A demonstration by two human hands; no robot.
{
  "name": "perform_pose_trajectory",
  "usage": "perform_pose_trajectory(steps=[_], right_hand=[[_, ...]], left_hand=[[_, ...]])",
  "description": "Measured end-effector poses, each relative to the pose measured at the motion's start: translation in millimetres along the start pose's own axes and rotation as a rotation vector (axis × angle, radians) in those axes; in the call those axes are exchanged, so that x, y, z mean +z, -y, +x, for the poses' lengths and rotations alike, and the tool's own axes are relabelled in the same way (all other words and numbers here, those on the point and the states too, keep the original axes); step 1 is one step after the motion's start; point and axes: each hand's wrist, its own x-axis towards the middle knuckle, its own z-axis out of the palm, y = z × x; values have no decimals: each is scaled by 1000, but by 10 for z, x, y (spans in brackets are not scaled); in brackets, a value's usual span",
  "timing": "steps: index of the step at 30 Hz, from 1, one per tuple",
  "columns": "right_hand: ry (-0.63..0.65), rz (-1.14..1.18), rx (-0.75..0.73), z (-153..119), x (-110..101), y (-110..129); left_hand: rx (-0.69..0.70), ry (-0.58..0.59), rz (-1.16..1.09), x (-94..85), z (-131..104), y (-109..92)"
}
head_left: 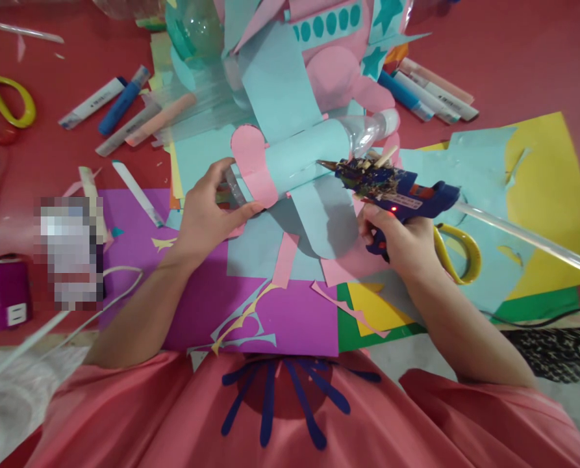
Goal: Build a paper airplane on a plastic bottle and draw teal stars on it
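A clear plastic bottle (364, 133) wrapped in light blue paper lies on its side, its white cap toward the right. Blue paper wings stick out above and below it, and a pink rounded paper piece (251, 162) lies over its base end. My left hand (210, 211) grips that base end, thumb at the pink piece's lower edge. In my right hand (399, 237) is a dark blue glue gun (406, 192), its body crusted with residue and a red light lit. Its nozzle points left at the wrapped bottle's side; whether it touches the paper I cannot tell.
Markers (124, 101) lie left and right of the bottle. Yellow-handled scissors (458, 253) rest beside my right wrist. Paper scraps (245, 322) cover the purple sheet (182, 312). Pink and blue paper pieces with another bottle (195, 29) are at the back. A phone (73, 250) sits at left.
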Motion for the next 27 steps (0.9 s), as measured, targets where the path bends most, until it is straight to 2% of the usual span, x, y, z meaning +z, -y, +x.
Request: perform_pose_trajectory(steps=[5,11,19,27], right_hand=[[-40,1,8,13,-19,13],[-31,9,-48,32,-58,-6],[-89,107,-29,46,-86,-28],[-106,49,-40,40,-105,-19]], left_hand=[[10,4,-21,-13,0,7],[8,-1,-15,-2,3,46],[-3,4,-1,-4,14,51],[24,-7,2,-2,5,55]])
